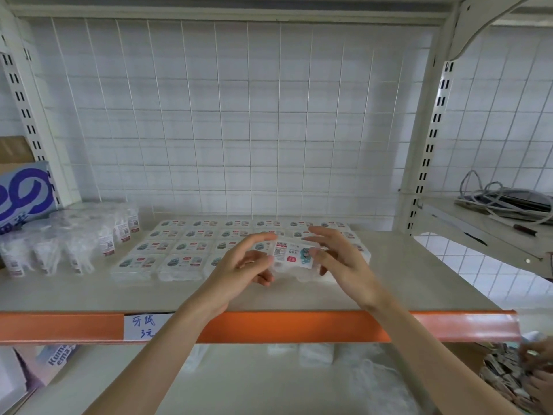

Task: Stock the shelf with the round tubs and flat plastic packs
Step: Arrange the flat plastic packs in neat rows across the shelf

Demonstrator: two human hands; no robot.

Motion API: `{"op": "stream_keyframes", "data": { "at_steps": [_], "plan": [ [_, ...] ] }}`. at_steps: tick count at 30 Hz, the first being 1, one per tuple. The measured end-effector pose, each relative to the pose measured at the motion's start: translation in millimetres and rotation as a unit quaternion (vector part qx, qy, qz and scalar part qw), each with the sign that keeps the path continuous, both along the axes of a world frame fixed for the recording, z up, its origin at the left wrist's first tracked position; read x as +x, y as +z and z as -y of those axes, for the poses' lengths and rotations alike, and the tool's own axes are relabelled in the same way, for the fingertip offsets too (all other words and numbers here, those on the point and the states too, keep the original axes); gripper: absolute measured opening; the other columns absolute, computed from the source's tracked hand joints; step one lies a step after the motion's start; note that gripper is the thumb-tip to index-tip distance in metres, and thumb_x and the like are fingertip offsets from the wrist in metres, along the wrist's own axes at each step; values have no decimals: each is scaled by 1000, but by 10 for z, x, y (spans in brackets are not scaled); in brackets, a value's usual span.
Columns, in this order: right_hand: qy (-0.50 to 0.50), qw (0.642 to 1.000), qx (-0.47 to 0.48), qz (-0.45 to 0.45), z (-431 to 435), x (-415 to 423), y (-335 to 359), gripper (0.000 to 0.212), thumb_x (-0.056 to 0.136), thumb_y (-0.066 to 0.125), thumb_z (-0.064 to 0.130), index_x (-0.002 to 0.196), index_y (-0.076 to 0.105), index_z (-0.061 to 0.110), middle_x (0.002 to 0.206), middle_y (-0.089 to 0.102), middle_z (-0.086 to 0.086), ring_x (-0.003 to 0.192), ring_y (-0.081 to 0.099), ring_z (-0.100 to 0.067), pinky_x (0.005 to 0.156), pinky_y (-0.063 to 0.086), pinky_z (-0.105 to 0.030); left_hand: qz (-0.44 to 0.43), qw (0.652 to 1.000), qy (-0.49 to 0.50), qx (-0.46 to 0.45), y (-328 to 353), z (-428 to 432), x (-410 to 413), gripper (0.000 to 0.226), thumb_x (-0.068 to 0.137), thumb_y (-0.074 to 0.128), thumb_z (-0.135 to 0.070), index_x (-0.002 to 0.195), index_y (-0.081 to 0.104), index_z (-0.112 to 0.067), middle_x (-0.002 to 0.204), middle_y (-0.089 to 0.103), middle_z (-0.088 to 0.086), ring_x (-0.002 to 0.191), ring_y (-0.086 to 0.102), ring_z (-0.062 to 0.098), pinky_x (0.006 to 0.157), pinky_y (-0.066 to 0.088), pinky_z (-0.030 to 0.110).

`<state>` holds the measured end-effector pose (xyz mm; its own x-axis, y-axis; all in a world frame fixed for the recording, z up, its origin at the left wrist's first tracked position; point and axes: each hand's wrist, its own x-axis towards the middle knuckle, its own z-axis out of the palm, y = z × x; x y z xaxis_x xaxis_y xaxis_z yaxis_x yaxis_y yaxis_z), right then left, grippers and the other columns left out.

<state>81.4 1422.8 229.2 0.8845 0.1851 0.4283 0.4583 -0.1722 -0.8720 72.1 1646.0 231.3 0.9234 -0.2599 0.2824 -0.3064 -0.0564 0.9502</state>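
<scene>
Several flat plastic packs (167, 250) lie in rows on the shelf board (119, 290). Clear round tubs (77, 238) stand grouped at the left. One more flat pack (288, 255) with a white label sits above the front row at centre. My left hand (242, 265) is at its left edge, fingers loosely spread. My right hand (335, 256) is at its right edge, thumb and fingertips touching it. Whether either hand grips the pack is unclear.
An orange price rail (269, 326) with a handwritten tag (143, 326) fronts the shelf. A blue-and-white box (24, 196) stands at far left. Cables (502, 196) lie on the neighbouring shelf at right. Another person's hand (538, 366) reaches into a carton at lower right.
</scene>
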Motion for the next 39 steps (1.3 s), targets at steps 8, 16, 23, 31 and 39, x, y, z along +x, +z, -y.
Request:
{"op": "stream_keyframes", "data": {
  "at_steps": [8, 16, 23, 31, 39],
  "plan": [
    [23, 999, -7, -34, 25, 4, -10, 41, 93, 59, -2, 123, 55, 24, 99, 72, -5, 83, 67, -11, 71, 53, -24, 5, 999, 18, 28, -9, 23, 3, 47, 94, 62, -18, 135, 46, -33, 101, 73, 2, 88, 70, 17, 81, 55, 28],
    [28, 999, -15, -37, 26, 38, -41, 65, 77, 75, 13, 132, 45, 28, 108, 67, -7, 94, 69, -17, 87, 56, -34, -20, 992, -45, 113, 13, 69, -50, 46, 88, 67, -28, 127, 45, -37, 100, 74, -2, 95, 70, 13, 86, 55, 27],
    [-2, 997, -67, 29, 16, 70, -90, 78, 65, 85, 46, 132, 45, 39, 121, 63, 6, 107, 64, -11, 90, 53, -29, -2, 997, -28, 78, -7, 41, -11, 35, 97, 58, -15, 127, 51, -32, 94, 72, 9, 91, 70, 21, 85, 55, 30],
    [-32, 962, -215, 166, 15, 23, -106, 65, 66, 89, 33, 124, 60, 37, 143, 46, 16, 134, 38, 4, 106, 34, -14, -3, 999, 27, 46, -16, 44, 13, 29, 102, 47, -11, 112, 66, -30, 94, 69, 11, 78, 64, 13, 82, 53, 35],
    [-42, 956, -242, 164, 35, -17, -90, 54, 67, 80, 55, 116, 60, 44, 133, 54, 21, 128, 43, 3, 103, 36, -19, 5, 996, 36, 84, -6, 70, -5, 31, 104, 41, -18, 117, 66, -32, 101, 67, 6, 83, 60, 13, 77, 51, 27]
  ]
}}
